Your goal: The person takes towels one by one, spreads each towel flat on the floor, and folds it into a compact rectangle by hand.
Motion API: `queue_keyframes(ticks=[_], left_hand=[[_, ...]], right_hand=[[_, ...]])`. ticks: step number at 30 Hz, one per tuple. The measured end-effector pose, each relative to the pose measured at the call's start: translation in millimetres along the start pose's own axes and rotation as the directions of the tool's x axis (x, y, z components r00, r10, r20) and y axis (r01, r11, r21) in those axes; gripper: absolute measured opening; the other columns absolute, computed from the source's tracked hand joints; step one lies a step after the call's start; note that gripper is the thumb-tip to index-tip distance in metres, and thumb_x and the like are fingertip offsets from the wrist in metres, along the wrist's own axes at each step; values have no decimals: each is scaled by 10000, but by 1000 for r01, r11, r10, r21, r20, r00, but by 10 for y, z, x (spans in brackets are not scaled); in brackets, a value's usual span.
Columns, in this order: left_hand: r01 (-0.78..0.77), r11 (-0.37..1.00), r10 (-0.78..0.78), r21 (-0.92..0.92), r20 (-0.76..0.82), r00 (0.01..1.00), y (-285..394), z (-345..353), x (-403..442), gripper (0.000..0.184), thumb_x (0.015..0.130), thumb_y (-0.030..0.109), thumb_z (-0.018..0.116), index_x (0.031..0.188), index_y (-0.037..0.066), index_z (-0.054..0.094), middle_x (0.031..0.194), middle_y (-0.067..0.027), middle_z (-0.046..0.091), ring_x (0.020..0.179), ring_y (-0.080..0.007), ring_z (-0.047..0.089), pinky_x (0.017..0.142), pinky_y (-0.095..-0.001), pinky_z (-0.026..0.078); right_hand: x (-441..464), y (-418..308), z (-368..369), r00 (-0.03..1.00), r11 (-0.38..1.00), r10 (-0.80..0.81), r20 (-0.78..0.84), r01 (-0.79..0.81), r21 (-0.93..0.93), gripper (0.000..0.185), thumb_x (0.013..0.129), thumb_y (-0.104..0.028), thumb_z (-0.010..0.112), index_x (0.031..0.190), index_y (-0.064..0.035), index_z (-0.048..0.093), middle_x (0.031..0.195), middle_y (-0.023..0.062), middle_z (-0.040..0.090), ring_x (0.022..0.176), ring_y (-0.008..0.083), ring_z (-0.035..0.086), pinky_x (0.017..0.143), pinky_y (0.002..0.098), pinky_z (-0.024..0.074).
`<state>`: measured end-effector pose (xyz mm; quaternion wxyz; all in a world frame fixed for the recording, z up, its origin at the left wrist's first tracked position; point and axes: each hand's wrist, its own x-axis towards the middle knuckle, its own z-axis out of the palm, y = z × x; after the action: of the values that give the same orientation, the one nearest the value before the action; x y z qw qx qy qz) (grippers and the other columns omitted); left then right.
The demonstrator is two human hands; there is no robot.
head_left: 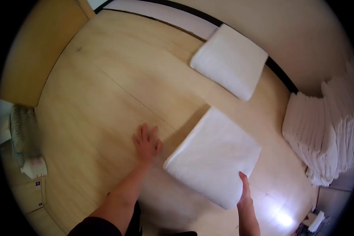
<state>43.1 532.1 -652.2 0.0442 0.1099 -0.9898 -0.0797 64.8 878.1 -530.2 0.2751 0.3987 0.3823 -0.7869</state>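
A folded white towel (216, 155) is held up at its lower right corner by my right hand (245, 192). The thumb presses on top and the other fingers are hidden beneath the cloth. To the left of this towel, my left hand (147, 142) hovers over or rests on the wooden table, its fingers spread and nothing in them. I cannot tell if it touches the wood. Farther off, a second folded white towel (230, 61) lies near the wall.
A tall stack of folded white towels (312, 135) stands at the right edge of the wooden table (106, 102). On the left are a white plastic jug (35, 167) and a wrapped bundle (24, 129). A wall (299, 39) borders the far side.
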Motion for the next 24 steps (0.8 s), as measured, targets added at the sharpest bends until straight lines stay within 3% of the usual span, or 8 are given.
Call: queue_keyframes(ticks=[5,7,9,14,17,22,23,24], left_hand=[[28,992,-28,-125,3,1000,-14,-179,49,577,728,340,612,1248,145,456,1384,-179,283,1287,-384,245,976,-628,191],[170,722,-168,-670,67,983,-55,144,-6,594,699,347,616,1235,136,471,1388,-178,275,1286,-381,246,985,-623,177],[-2,999,1,-53,-34,999,-141,189,-62,583,705,332,600,1245,157,465,1394,-170,270,1291,-373,240,988,-620,172],[69,986,-66,-154,22,998,-7,-144,87,561,723,287,571,1267,222,451,1401,-150,271,1293,-361,239,993,-619,157],[71,981,-71,-180,7,997,-9,-107,87,565,721,283,572,1269,226,449,1399,-150,274,1297,-358,235,998,-613,153],[81,989,-81,-123,5,997,-42,-105,39,542,748,266,551,1277,238,438,1408,-121,271,1305,-314,243,997,-578,187],[165,815,-180,-555,28,983,-137,49,-44,520,794,263,499,1304,236,398,1418,-92,259,1310,-284,237,988,-559,210],[177,717,-219,-674,22,975,-136,85,-35,519,817,301,444,1324,239,351,1430,-71,232,1320,-266,214,995,-564,188]], right_hand=[[41,-413,1177,962,970,-190,194,214,-113,485,838,-350,433,1198,-25,453,1145,134,537,1035,267,522,870,391,434],[237,-589,1684,924,946,-239,298,292,-145,475,840,-355,446,1186,-30,466,1135,128,544,1028,260,524,875,386,429],[521,-756,2321,851,936,-274,448,342,-78,464,848,-359,468,1181,-35,472,1133,123,543,1032,251,517,885,376,421],[1613,-928,3343,762,955,-179,623,286,-75,519,855,-418,524,1190,-27,460,1079,85,561,977,184,526,820,320,442],[2027,-716,2938,922,572,-251,294,386,-724,585,858,-383,539,1308,-52,364,1059,29,588,870,146,569,711,281,440],[1284,-801,1473,861,344,-167,480,507,-791,354,876,-216,546,1198,-70,516,994,38,617,819,117,566,628,221,432],[1066,-928,1164,825,271,-216,523,565,-779,312,871,-165,556,1167,-66,543,978,40,625,821,118,567,626,222,440],[753,-1169,1051,762,81,-333,555,609,-789,312,864,-164,567,1160,-68,545,975,56,626,815,134,576,632,240,451]])
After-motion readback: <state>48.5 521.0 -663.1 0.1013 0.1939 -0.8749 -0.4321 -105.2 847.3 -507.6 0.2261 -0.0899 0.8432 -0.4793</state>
